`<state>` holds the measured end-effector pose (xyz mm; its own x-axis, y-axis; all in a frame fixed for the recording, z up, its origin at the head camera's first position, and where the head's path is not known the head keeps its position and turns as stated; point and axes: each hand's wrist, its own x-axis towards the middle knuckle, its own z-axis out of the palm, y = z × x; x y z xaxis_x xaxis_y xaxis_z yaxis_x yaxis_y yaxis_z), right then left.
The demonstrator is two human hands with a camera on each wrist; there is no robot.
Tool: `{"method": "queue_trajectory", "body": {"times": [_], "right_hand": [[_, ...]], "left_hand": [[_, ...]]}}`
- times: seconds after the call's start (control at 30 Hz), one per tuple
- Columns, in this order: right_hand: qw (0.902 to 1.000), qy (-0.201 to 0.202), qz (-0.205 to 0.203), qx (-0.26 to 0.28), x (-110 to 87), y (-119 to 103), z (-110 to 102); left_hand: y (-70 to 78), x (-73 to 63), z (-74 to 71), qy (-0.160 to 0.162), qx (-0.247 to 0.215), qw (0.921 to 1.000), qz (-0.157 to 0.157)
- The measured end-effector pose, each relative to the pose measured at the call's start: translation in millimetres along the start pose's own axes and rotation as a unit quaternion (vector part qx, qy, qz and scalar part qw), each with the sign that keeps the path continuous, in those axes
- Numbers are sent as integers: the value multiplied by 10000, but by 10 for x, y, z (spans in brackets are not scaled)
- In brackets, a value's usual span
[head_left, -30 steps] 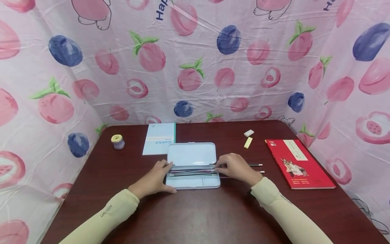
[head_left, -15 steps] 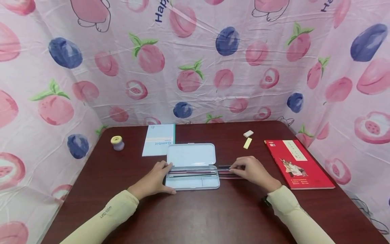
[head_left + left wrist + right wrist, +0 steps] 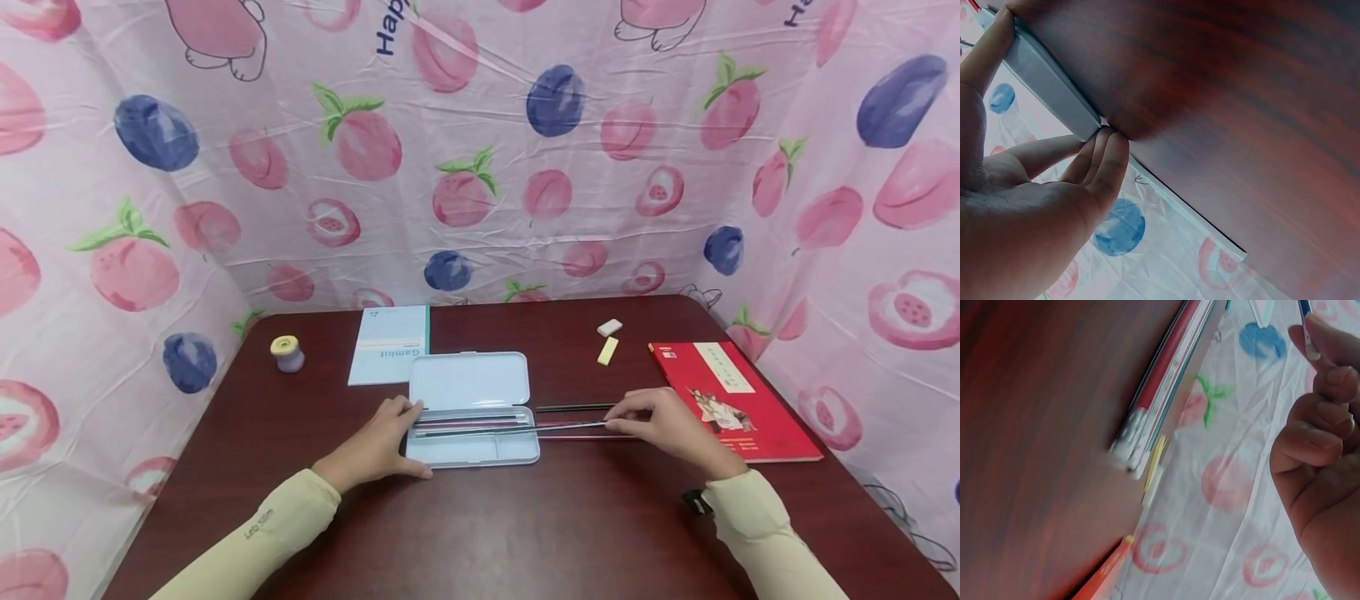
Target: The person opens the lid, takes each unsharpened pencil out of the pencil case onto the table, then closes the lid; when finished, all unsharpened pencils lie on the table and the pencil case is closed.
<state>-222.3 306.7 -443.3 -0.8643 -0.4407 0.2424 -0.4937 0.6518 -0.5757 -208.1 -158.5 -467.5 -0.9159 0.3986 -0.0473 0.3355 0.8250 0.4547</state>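
Note:
A pale blue pencil case (image 3: 450, 451) lies with its lid (image 3: 469, 379) raised toward the back; several pencils (image 3: 450, 423) are in its long compartment. My left hand (image 3: 375, 446) grips the case's left end, thumb at the front corner and fingers at the back one; the left wrist view shows the hand spanning the case (image 3: 1050, 78). My right hand (image 3: 660, 422) pinches a dark pencil (image 3: 577, 425) by its right end, and the pencil's other end overlaps the case's right rim. In the right wrist view, the pencil's pale end (image 3: 1312, 351) pokes out between thumb and fingers.
Right of the case, a black pencil (image 3: 572, 407) and a red pencil (image 3: 573, 438) lie on the table. Two erasers, white (image 3: 610, 327) and yellow (image 3: 608, 351), are behind. A red book (image 3: 727, 400) is at right, a Gambit pad (image 3: 390, 342) and a yellow-topped spool-like object (image 3: 287, 353) at left.
My right hand has moved right from the case's right end, drawing the pencil out past the rim. Pencils on the table are more exposed. My left hand keeps its hold on the case.

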Motion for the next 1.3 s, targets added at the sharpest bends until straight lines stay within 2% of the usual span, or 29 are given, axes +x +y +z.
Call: {"method": "queue_trajectory", "body": {"times": [0.23, 0.5, 0.73, 0.8, 1.03, 1.3], "right_hand": [[9997, -165, 160, 42, -180, 93, -121], [9996, -120, 242, -9, -353, 224, -247], [9984, 143, 178, -513, -463, 281, -342], [9979, 170, 227, -590, -485, 300, -352], [9987, 8, 356, -352, -520, 353, -354], [9971, -167, 479, -574, -471, 362, -334]], "left_hand": [[-13, 5, 13, -1, -40, 10000, -53], [-12, 4, 20, -9, 17, 10000, -18], [-8, -11, 14, -27, -37, 10000, -50], [-10, -10, 14, -31, -36, 10000, -50], [-20, -4, 18, -37, -15, 10000, -18], [-25, 6, 21, -26, 30, 10000, 13]]}}
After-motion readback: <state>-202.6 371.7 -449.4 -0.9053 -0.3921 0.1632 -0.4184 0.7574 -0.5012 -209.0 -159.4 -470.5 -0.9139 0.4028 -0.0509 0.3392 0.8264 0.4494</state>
